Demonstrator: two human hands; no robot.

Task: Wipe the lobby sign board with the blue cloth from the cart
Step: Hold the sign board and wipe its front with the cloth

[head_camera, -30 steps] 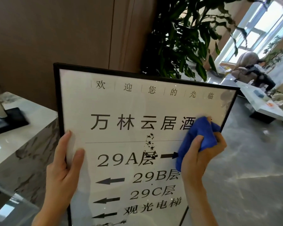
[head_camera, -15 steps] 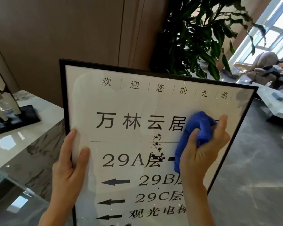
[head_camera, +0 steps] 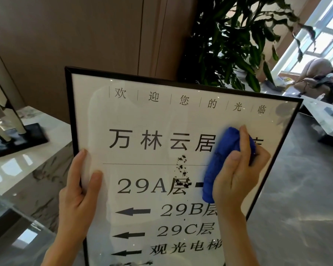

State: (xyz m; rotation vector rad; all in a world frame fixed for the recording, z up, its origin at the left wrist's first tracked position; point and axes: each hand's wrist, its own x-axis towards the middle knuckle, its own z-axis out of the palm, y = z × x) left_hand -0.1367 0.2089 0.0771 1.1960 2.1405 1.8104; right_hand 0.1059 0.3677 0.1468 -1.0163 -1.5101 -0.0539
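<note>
A black-framed white sign board (head_camera: 146, 116) with dark lettering and arrows fills the middle of the view, tilted toward me. A patch of black specks (head_camera: 182, 167) marks its glass near the centre. My left hand (head_camera: 79, 194) grips the board's left edge, thumb on the glass. My right hand (head_camera: 238, 169) is closed on a bunched blue cloth (head_camera: 219, 158) and presses it on the right part of the glass, just right of the specks. The board's lower end is out of frame.
A marble counter (head_camera: 27, 158) runs along the left, carrying a dark-based ornament (head_camera: 13, 139). A large leafy plant (head_camera: 235, 43) stands behind the board. Grey floor (head_camera: 296, 208) lies to the right, with a low table (head_camera: 323, 120) and an armchair (head_camera: 315, 73) beyond.
My right hand has slid the blue cloth leftward across the glass, closer to the black specks. The left hand keeps its grip on the frame's left edge.
</note>
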